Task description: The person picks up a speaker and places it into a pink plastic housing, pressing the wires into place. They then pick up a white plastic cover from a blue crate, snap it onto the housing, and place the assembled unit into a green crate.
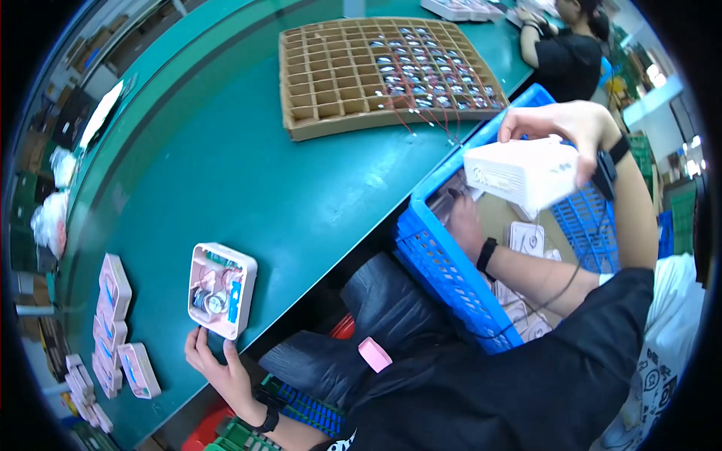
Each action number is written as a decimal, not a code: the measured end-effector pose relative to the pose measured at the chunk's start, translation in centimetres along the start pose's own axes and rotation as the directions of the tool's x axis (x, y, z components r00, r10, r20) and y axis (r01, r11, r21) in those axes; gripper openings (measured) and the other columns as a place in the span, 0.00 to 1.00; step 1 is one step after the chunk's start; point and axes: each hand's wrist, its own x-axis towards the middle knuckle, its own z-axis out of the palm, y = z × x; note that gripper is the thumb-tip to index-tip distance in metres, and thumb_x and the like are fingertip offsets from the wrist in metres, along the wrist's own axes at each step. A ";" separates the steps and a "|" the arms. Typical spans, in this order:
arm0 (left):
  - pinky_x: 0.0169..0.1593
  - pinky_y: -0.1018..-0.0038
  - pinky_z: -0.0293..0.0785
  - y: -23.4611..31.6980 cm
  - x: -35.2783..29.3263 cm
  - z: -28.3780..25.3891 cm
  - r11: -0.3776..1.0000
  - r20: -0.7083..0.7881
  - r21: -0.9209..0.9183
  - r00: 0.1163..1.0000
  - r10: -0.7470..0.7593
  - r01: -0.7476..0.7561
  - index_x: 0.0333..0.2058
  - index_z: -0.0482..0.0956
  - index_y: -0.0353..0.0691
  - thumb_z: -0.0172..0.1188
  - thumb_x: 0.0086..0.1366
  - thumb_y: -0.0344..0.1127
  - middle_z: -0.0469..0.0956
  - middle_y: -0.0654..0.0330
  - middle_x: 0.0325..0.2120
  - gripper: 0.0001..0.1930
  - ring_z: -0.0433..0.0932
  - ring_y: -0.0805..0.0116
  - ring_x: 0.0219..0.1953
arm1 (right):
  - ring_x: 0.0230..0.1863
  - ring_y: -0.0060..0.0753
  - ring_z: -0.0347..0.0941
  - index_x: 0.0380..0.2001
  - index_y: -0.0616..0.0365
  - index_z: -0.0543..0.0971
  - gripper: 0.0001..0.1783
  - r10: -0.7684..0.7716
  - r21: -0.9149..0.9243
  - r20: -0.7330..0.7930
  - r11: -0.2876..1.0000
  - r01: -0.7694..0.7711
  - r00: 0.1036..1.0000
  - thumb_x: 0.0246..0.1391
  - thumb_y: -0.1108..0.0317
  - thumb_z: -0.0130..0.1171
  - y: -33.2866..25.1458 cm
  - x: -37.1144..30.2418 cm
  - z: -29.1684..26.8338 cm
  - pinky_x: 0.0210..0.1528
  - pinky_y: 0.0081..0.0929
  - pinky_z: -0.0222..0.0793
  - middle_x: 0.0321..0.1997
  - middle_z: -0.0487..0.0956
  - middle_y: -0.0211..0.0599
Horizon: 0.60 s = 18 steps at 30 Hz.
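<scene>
My right hand (571, 128) grips a white box-shaped plastic casing (519, 173) with a slotted side, holding it over the blue crate. The grip is closed, with fingers over the top and the thumb at its right side. On the green table, my left hand (218, 368) lies with fingers apart at the lower edge of an open pale pink casing (222, 289). Wires, a round silver part, a green board and a blue piece show inside that casing. Whether my fingertips touch it, I cannot tell.
Another person's hand (466, 229) reaches into the blue crate (444, 255), which holds pale casings. A cardboard divider tray (323, 98) with wired round parts stands at the back. Several pink shells (109, 301) lie at left. A pink piece (374, 354) rests by my lap.
</scene>
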 end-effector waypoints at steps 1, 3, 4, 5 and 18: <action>0.71 0.50 0.58 0.2 -0.3 -0.4 1.000 -0.002 0.009 1.000 -0.005 0.005 0.63 0.72 0.30 0.63 0.73 0.45 0.68 0.43 0.65 0.29 0.65 0.42 0.67 | 0.64 0.33 0.74 0.66 0.65 0.64 0.65 -0.151 -0.057 -0.044 0.987 0.148 0.988 0.24 0.58 0.90 -1.4 1.0 0.9 0.65 0.34 0.72 0.63 0.75 0.49; 0.72 0.51 0.58 0.7 -0.3 -0.3 1.000 -0.014 -0.009 0.999 -0.029 0.029 0.64 0.71 0.30 0.65 0.71 0.45 0.68 0.43 0.65 0.30 0.65 0.42 0.67 | 0.63 0.32 0.74 0.66 0.63 0.64 0.64 -0.298 -0.136 -0.046 0.947 0.289 0.953 0.25 0.57 0.89 -4.4 4.0 5.2 0.65 0.32 0.72 0.63 0.74 0.45; 0.72 0.51 0.58 0.8 0.0 0.1 0.999 -0.003 -0.040 1.000 -0.022 0.022 0.65 0.71 0.31 0.66 0.70 0.44 0.68 0.43 0.65 0.32 0.65 0.42 0.68 | 0.62 0.35 0.73 0.65 0.63 0.64 0.62 -0.373 -0.246 -0.181 0.913 0.325 0.910 0.26 0.57 0.88 -5.9 5.7 7.4 0.65 0.32 0.71 0.62 0.73 0.45; 0.73 0.52 0.57 0.7 0.1 0.1 0.998 0.002 -0.052 1.000 -0.022 0.022 0.66 0.70 0.32 0.67 0.68 0.44 0.68 0.43 0.65 0.33 0.64 0.41 0.68 | 0.62 0.37 0.73 0.65 0.63 0.65 0.60 -0.467 -0.351 -0.286 0.864 0.362 0.837 0.27 0.57 0.86 -6.9 7.8 8.7 0.65 0.32 0.70 0.61 0.72 0.44; 0.66 0.50 0.64 5.4 1.5 -0.5 0.997 -0.106 -0.064 0.994 0.028 -0.035 0.58 0.79 0.44 0.76 0.60 0.42 0.69 0.43 0.64 0.29 0.68 0.40 0.65 | 0.62 0.64 0.68 0.58 0.64 0.69 0.56 -0.645 -0.920 -0.225 0.388 0.060 0.731 0.28 0.51 0.87 -7.2 28.7 13.0 0.67 0.47 0.69 0.57 0.68 0.57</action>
